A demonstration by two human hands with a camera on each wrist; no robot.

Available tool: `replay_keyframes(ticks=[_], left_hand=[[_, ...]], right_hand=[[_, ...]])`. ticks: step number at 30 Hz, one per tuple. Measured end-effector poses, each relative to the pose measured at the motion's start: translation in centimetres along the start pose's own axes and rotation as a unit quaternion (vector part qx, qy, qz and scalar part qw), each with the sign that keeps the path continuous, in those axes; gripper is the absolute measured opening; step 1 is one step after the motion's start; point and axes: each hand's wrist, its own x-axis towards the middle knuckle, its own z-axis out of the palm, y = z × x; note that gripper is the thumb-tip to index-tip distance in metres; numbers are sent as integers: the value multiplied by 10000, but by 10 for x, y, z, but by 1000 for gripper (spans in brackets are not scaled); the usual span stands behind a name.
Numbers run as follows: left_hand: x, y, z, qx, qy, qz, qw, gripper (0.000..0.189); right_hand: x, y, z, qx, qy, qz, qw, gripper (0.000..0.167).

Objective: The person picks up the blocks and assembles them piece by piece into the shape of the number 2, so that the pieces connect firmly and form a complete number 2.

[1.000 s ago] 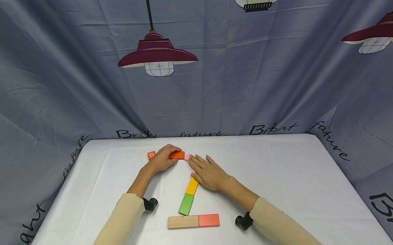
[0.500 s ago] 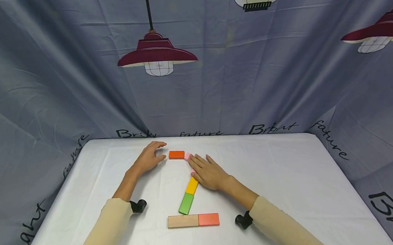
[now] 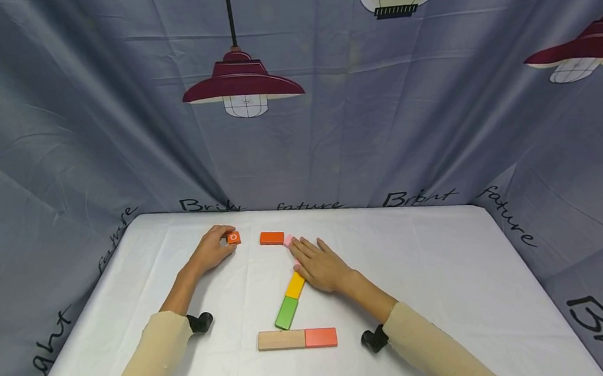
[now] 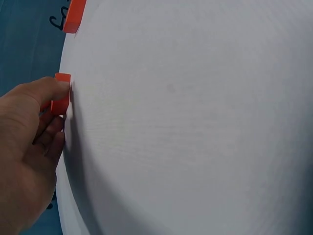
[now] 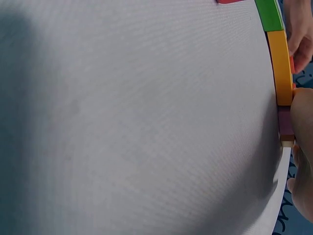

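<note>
At the table's far left, my left hand pinches a small orange block with a white mark on its face; in the left wrist view the thumb lies across this block. To its right, apart from it, lies a longer orange block. My right hand rests with straight fingers over pink blocks and partly hides them. A yellow block and a green block continue the slanting line toward me. In the right wrist view the hand overlaps the line's far end.
Nearer to me, a plain wooden block and a salmon-red block lie end to end in a row. A white cloth covers the table, and grey printed curtain hangs around its far sides.
My left hand has let go of the longer orange block, moved left and taken hold of the small orange block. The right hand and the other blocks have stayed put.
</note>
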Motion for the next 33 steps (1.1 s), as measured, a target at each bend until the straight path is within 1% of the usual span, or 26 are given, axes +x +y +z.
replay_keyframes(ticks=[4,8,13,24,33], left_hand=[[1,1,2,-35,43,49,10000,41],[2,2,5,-48,69,159,9998,39],[4,8,10,-81,74,278,9996,38],[7,23,19,-207,23,345,9992,36],[10,27,23,-181,16,411,9990,33]], right_hand=[[0,0,-1,75,4,-9,10000,60],[0,-1,-1,77,-28,-7,10000,61],[0,-1,-1,70,-56,27,10000,60],[1,-1,-2,6,-83,64,9999,61],[1,1,1,53,-102,77,9999,61]])
